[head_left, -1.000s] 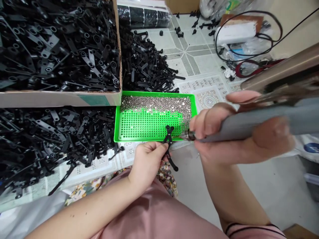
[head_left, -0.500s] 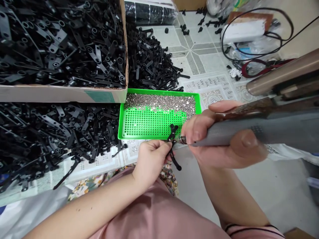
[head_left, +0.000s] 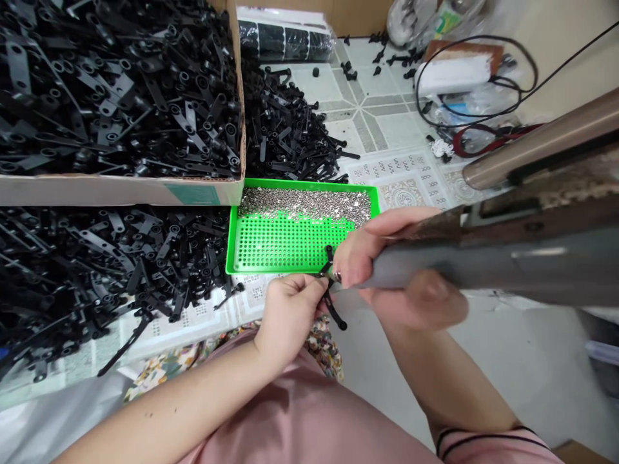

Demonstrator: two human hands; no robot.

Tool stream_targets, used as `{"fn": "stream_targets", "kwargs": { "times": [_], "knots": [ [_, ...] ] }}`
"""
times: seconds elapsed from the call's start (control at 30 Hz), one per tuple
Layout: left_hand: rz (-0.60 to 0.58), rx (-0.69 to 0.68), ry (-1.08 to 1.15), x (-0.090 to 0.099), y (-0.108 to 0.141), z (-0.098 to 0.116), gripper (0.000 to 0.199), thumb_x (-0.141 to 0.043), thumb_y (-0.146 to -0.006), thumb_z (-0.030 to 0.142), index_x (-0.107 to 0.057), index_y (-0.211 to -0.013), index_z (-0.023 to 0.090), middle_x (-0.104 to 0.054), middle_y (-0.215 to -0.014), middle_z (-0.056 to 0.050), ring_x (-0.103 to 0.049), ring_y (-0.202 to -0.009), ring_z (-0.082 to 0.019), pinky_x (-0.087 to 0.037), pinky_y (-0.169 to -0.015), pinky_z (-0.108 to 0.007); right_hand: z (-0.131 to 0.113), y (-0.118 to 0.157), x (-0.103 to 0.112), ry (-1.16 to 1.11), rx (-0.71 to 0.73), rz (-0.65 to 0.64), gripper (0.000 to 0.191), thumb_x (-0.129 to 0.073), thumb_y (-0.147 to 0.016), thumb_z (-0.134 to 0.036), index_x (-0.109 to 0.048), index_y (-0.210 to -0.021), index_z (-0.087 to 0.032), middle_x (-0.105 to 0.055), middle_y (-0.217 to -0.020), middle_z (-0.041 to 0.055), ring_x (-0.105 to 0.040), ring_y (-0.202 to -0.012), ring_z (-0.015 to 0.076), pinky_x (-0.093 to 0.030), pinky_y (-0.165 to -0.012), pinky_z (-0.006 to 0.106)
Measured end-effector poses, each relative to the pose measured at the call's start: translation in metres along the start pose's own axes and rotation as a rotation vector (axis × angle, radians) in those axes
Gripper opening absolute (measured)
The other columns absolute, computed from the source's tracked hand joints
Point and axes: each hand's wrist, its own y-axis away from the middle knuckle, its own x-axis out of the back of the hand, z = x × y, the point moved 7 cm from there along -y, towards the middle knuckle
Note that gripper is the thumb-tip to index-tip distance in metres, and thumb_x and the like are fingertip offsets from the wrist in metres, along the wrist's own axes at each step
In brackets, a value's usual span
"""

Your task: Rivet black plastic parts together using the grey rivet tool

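Thumb and fingers of my left hand (head_left: 291,310) pinch a slim black plastic bracket (head_left: 335,314) just in front of the green tray. My right hand (head_left: 387,274) is wrapped round the grey barrel of a power screwdriver (head_left: 435,265), which comes in from the right. The tool's tip meets the bracket beside my left fingertips; the exact contact point is partly hidden by my right fingers. Many small silvery screws lie along the far side of the green perforated tray (head_left: 271,271).
A cardboard box (head_left: 120,191) full of black plastic parts stands at left, with loose black parts (head_left: 285,122) heaped around it. Farther back lie a plastic-wrapped roll (head_left: 285,42) and a looped black cable (head_left: 532,64). A brown metal tube (head_left: 536,142) juts in at right.
My right hand and the screwdriver have shifted left, closer to my left hand. The bracket appears slightly turned, still in my left pinch. The whole view has shifted a little.
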Motion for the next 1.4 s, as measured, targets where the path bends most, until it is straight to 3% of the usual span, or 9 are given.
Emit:
{"fn": "stream_targets", "kwargs": {
  "times": [0.13, 0.27, 0.4, 0.57, 0.77, 0.93, 1.07, 1.23, 1.4],
  "knots": [
    [-0.012, 0.011, 0.022, 0.001, -0.001, -0.005, 0.031, -0.056, -0.079, 0.037, -0.057, -0.056, 0.016, -0.054, -0.053, 0.001, -0.045, -0.051, -0.010, -0.035, -0.052, -0.022, -0.005, -0.010, 0.043, 0.009, 0.203, 0.369, 0.022, -0.053, -0.080, -0.041, -0.062, -0.091, -0.024, -0.046, -0.045, -0.0070, -0.042, -0.032, 0.0112, -0.039, -0.035, 0.027],
    [-0.040, 0.046, 0.106, -0.001, 0.001, -0.006, 0.022, -0.062, -0.075, 0.034, -0.059, -0.064, 0.015, -0.056, -0.059, 0.001, -0.047, -0.054, -0.010, -0.037, -0.054, -0.021, 0.016, -0.014, 0.068, 0.042, 0.123, 0.505, 0.019, -0.055, -0.075, -0.039, -0.060, -0.084, -0.024, -0.047, -0.043, -0.0077, -0.041, -0.032, 0.0103, -0.039, -0.036, 0.026],
    [-0.033, 0.080, 0.160, -0.002, 0.003, -0.006, 0.013, -0.070, -0.065, 0.022, -0.058, -0.067, 0.016, -0.055, -0.062, 0.003, -0.049, -0.056, -0.009, -0.037, -0.055, -0.020, 0.029, -0.013, 0.071, 0.031, 0.123, 0.484, 0.021, -0.056, -0.074, -0.036, -0.061, -0.087, -0.021, -0.050, -0.043, -0.0065, -0.043, -0.032, 0.0117, -0.040, -0.036, 0.027],
    [-0.009, 0.092, 0.133, -0.002, 0.003, -0.007, 0.010, -0.068, -0.067, 0.022, -0.060, -0.068, 0.015, -0.060, -0.068, 0.001, -0.049, -0.056, -0.008, -0.039, -0.056, -0.021, 0.034, -0.010, 0.071, 0.064, 0.095, 0.485, 0.018, -0.058, -0.073, -0.038, -0.063, -0.084, -0.025, -0.049, -0.044, -0.0068, -0.042, -0.033, 0.0121, -0.039, -0.036, 0.028],
    [0.015, 0.076, 0.134, 0.001, 0.001, -0.009, 0.010, -0.069, -0.066, 0.022, -0.062, -0.068, 0.015, -0.061, -0.067, 0.001, -0.051, -0.056, -0.009, -0.041, -0.056, -0.022, 0.030, -0.006, 0.072, 0.135, 0.101, 0.512, 0.020, -0.059, -0.073, -0.046, -0.062, -0.084, -0.029, -0.047, -0.046, -0.0067, -0.042, -0.035, 0.0131, -0.038, -0.038, 0.030],
    [0.015, 0.065, 0.144, 0.001, 0.001, -0.010, 0.010, -0.070, -0.065, 0.021, -0.061, -0.068, 0.016, -0.060, -0.063, 0.003, -0.052, -0.055, -0.009, -0.041, -0.055, -0.021, 0.029, -0.005, 0.068, 0.132, 0.145, 0.487, 0.021, -0.059, -0.075, -0.042, -0.063, -0.086, -0.025, -0.048, -0.046, -0.0061, -0.043, -0.035, 0.0130, -0.039, -0.038, 0.030],
    [0.029, 0.113, 0.100, 0.000, 0.001, -0.009, 0.013, -0.068, -0.068, 0.026, -0.062, -0.065, 0.015, -0.062, -0.057, 0.001, -0.053, -0.053, -0.010, -0.039, -0.052, -0.021, 0.013, -0.005, 0.067, 0.091, 0.194, 0.527, 0.021, -0.058, -0.074, -0.039, -0.064, -0.084, -0.022, -0.048, -0.044, -0.0053, -0.043, -0.034, 0.0131, -0.037, -0.037, 0.029],
    [0.046, 0.150, 0.082, -0.003, 0.000, -0.007, 0.017, -0.067, -0.067, 0.030, -0.063, -0.060, 0.015, -0.065, -0.053, -0.002, -0.052, -0.048, -0.011, -0.036, -0.048, -0.021, -0.014, -0.002, 0.052, 0.034, 0.153, 0.498, 0.025, -0.055, -0.076, -0.045, -0.064, -0.082, -0.022, -0.045, -0.042, -0.0046, -0.040, -0.031, 0.0137, -0.036, -0.031, 0.030],
    [0.072, 0.132, 0.106, -0.004, -0.001, -0.006, 0.016, -0.066, -0.067, 0.028, -0.062, -0.057, 0.016, -0.062, -0.050, 0.001, -0.055, -0.047, -0.011, -0.036, -0.046, -0.021, -0.010, 0.004, 0.031, -0.074, 0.020, 0.341, 0.028, -0.058, -0.076, -0.046, -0.063, -0.088, -0.022, -0.050, -0.045, -0.0043, -0.046, -0.033, 0.0140, -0.041, -0.035, 0.030]
  ]
}}
